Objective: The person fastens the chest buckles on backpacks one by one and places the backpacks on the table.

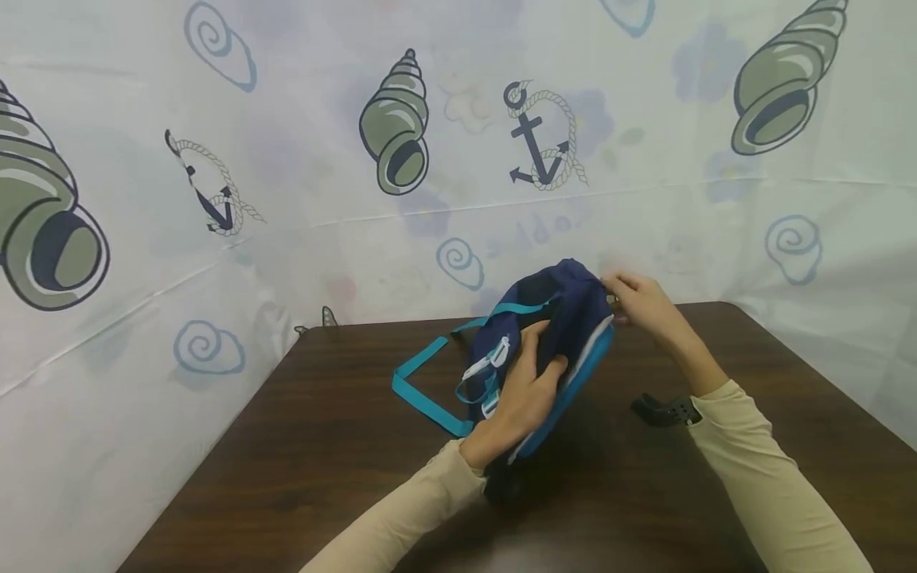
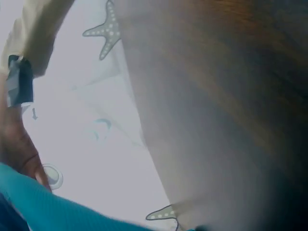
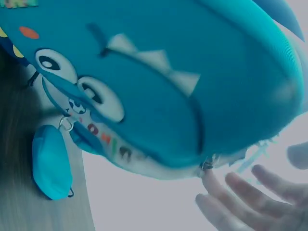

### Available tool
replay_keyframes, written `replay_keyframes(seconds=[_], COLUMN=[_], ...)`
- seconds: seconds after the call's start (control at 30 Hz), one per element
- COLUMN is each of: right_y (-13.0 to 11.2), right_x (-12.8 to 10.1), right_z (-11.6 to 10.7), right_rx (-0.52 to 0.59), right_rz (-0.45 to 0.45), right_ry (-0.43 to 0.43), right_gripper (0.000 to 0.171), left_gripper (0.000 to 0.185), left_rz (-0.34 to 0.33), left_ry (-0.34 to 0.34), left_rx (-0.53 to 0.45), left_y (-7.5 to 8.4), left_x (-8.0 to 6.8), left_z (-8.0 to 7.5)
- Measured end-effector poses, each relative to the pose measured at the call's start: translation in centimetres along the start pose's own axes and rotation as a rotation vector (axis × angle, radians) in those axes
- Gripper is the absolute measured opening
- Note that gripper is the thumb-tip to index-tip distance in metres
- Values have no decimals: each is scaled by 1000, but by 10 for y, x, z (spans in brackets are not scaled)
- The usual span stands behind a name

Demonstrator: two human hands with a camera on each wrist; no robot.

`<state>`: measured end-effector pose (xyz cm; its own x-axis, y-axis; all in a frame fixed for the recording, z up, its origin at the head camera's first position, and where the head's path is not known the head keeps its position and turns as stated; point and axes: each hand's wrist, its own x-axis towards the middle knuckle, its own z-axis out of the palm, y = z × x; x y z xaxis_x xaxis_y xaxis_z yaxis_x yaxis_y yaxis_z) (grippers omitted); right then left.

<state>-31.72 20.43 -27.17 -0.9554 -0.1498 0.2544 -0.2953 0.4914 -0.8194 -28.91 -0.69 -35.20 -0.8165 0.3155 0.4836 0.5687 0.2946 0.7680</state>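
A child's backpack, navy at the back and teal at the front, is held tilted over the table. My left hand grips its back panel, thumb toward the right side, near white buckles. My right hand pinches the bag's upper right edge. In the right wrist view, the teal front shows cartoon eyes and white teeth, with fingertips right at a zipper pull on the edge. A small teal pouch hangs from a ring. The left wrist view shows the right hand beyond the teal fabric.
A dark wooden table lies beneath the bag. A loose teal strap trails out on the left. Behind stands a white curtain printed with shells and anchors. A black strapped device is on the right wrist.
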Motion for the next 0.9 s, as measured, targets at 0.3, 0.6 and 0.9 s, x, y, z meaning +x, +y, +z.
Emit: replay_keyframes(seconds=[0.3, 0.6, 0.9], right_y=[-8, -13, -11], right_x=[2, -4, -7], right_z=[1, 4, 4], right_rx=[-50, -108, -263], right_rz=[-12, -7, 61], right_ry=[-73, -151, -221], right_gripper=[73, 75, 84], left_gripper=[52, 56, 56], left_rz=[16, 65, 102], left_ry=[-122, -229, -292], left_rx=[125, 155, 217], left_y=[-5, -9, -22], left_x=[-2, -1, -2], left_z=[7, 8, 8])
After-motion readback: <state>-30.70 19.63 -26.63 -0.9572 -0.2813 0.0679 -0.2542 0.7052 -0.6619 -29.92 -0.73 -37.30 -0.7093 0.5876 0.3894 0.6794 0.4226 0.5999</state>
